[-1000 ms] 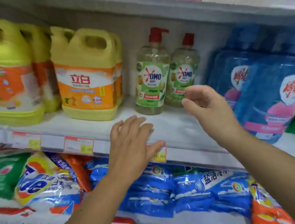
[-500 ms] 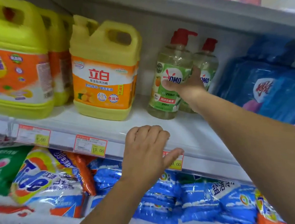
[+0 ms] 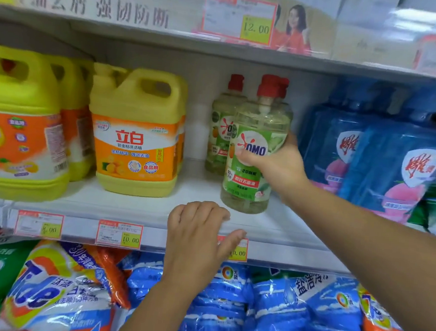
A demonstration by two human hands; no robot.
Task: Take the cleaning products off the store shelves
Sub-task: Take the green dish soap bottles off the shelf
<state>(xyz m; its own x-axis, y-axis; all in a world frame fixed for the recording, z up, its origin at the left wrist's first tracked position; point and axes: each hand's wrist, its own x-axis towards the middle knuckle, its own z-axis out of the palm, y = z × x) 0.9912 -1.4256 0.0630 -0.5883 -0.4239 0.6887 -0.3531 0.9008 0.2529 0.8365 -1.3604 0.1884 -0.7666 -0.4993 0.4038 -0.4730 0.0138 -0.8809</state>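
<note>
My right hand (image 3: 279, 165) grips a clear OMO pump bottle (image 3: 256, 131) with a green label and red pump, held just above the white shelf (image 3: 135, 206) near its front. A second OMO bottle (image 3: 219, 129) stands behind it, further back on the shelf. My left hand (image 3: 200, 245) rests on the shelf's front edge below the held bottle, fingers curled over the edge, holding no product.
Yellow detergent jugs (image 3: 138, 133) stand left of the bottles. Blue refill pouches (image 3: 384, 157) lean on the right. Below the shelf lie Tide bags (image 3: 55, 291) and blue powder bags (image 3: 276, 300). Price tags (image 3: 119, 234) line the shelf edge. Another shelf (image 3: 221, 45) runs overhead.
My right hand closed on the front OMO bottle and has lifted it forward off the shelf. My left hand stayed on the shelf edge. The view has moved closer.
</note>
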